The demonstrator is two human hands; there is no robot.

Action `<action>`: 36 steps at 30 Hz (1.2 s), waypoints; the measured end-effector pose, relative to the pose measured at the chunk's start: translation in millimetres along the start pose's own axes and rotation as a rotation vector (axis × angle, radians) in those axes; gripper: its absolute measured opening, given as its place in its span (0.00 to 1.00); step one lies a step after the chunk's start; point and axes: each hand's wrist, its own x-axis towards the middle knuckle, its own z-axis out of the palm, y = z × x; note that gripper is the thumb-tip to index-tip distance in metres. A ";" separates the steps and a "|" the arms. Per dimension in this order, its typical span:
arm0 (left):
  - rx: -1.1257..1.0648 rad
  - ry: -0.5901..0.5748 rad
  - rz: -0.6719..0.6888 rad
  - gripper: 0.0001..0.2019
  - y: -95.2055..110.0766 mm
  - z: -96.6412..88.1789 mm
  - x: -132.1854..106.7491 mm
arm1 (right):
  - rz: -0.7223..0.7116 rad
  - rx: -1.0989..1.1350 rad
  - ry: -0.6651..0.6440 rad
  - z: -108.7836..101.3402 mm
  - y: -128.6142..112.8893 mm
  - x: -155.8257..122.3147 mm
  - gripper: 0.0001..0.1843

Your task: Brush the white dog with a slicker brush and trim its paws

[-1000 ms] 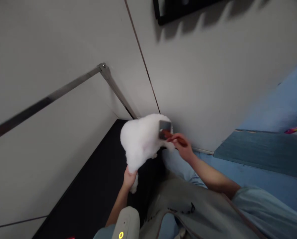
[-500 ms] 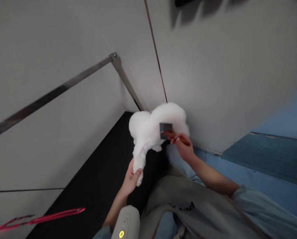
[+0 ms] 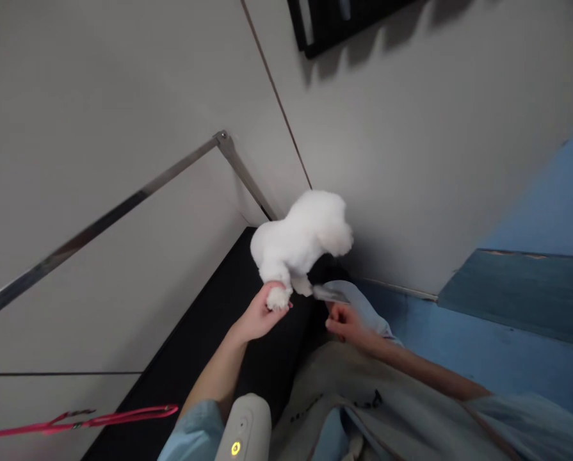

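A fluffy white dog point(image 3: 298, 234) stands on the black table point(image 3: 190, 346), close to the wall. My left hand point(image 3: 260, 317) is closed around one of its paws, which is lifted off the table. In my right hand point(image 3: 346, 322) is a slicker brush point(image 3: 331, 294), its head blurred and held just right of the dog's other leg. The brush appears apart from the fur. Most of its handle is hidden by my fingers.
A metal grooming arm point(image 3: 123, 202) slants across the left side. A pink strap point(image 3: 113, 416) hangs at lower left. A white device with a yellow light point(image 3: 245, 426) is at bottom centre. A black rack point(image 3: 344, 22) is on the wall above.
The brush has come off the dog's side and moved down toward me. My left hand has raised the leg and bent it inward. The dog's head has turned to the right.
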 end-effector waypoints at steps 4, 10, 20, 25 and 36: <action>0.407 0.175 0.152 0.09 37.1 -1.4 39.0 | 0.060 0.104 -0.252 36.0 -11.2 1.2 0.25; 0.214 -0.074 0.081 0.22 61.2 -12.8 85.6 | -0.301 0.122 -0.062 54.2 -51.8 53.7 0.20; 0.003 -0.143 -0.137 0.25 80.2 -28.7 96.7 | -0.362 -0.063 0.041 63.9 -48.5 67.8 0.17; 0.011 -0.128 -0.121 0.26 82.9 -34.6 93.5 | -0.140 -0.166 -0.146 66.1 -47.4 66.0 0.14; 0.018 0.173 0.070 0.24 84.4 -14.0 125.2 | -0.211 -0.289 0.062 71.5 -13.0 137.5 0.09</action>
